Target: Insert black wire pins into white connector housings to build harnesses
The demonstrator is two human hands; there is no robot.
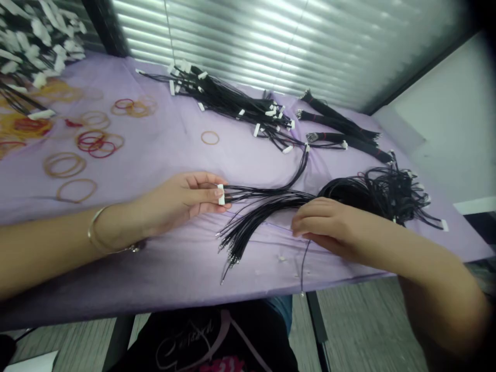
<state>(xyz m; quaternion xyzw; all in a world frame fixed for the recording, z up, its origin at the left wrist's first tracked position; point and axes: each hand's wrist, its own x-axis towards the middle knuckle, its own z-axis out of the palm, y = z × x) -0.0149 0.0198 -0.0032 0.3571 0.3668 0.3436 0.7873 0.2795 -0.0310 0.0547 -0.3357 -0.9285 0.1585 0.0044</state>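
Note:
My left hand [186,199] pinches a white connector [221,194] between thumb and fingers. Black wires [263,191] run from that connector to the right, and some curve up to a second white connector [307,148]. On the right, my right hand [320,222] is closed over a bundle of loose black wires [248,227] whose bare metal-tipped ends fan out to the lower left. A single wire [303,268] hangs down below my right hand over the table's front edge. My right fingertips are partly hidden, so exactly which wires they grip is unclear.
A purple cloth [166,139] covers the table. Wired connectors [232,98] lie in a pile at the back, beside several tied black bundles [341,116]. A tangled wire heap [395,196] lies right. Rubber bands [96,142] are scattered left, near another connector heap [34,41].

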